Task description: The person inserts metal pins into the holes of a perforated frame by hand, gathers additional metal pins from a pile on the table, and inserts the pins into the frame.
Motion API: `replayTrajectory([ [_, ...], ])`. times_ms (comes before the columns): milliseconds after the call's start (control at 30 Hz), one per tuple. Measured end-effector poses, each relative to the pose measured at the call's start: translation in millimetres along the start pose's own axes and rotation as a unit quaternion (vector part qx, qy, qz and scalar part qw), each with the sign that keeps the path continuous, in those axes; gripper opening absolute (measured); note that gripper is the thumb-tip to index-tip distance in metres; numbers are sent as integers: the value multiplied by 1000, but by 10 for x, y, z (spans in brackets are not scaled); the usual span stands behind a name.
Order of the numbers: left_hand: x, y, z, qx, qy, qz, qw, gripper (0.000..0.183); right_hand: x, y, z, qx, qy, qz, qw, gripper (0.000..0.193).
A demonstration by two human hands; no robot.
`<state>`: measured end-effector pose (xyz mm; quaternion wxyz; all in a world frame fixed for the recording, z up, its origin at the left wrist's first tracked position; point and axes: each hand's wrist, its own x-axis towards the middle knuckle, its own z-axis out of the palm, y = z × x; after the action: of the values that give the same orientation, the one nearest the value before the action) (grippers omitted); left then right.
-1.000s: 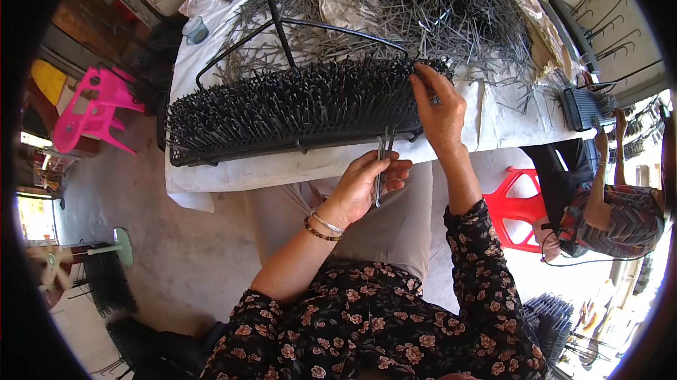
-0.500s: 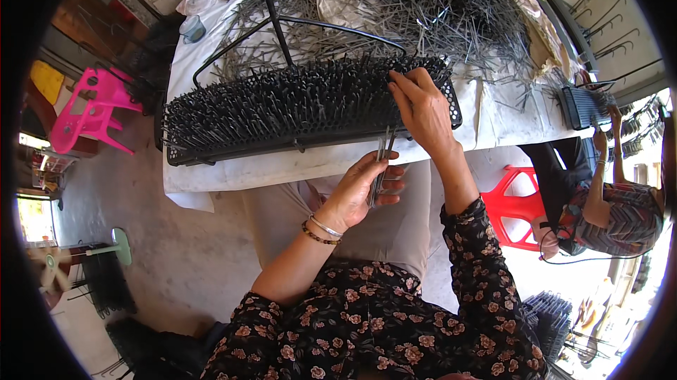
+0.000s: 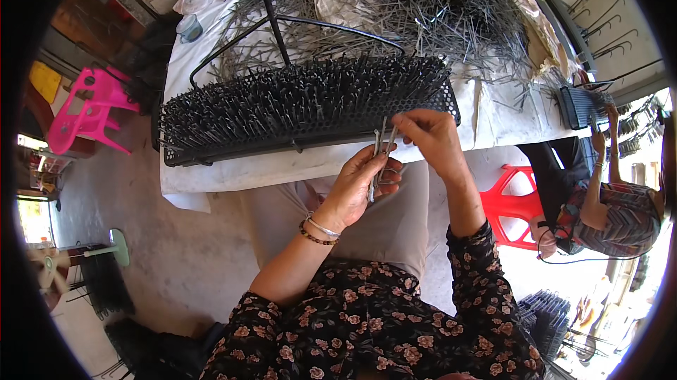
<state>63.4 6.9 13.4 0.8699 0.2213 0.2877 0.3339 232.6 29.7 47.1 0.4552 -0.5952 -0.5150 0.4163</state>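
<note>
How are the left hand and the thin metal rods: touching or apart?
Touching. The head view shows the rods gripped in the left hand, its thumb lying against them.

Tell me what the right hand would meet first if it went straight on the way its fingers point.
The right hand would likely first meet the thin metal strips held in the left hand; beyond them, perhaps the black perforated rack, though depth is unclear.
</note>
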Motion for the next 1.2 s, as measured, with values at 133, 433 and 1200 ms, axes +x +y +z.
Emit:
replayTrajectory([
  [133,40,-76,-86,8,9,-8,1000,25,97,-69,-124,33,80,12,996,25],
  [433,123,-41,-51,18,24,-2,1000,26,366,-180,-258,-6,209,-147,967,20],
  [1200,117,-72,58,-32,2,-79,996,24,483,25,-102,-85,277,-294,911,18],
])
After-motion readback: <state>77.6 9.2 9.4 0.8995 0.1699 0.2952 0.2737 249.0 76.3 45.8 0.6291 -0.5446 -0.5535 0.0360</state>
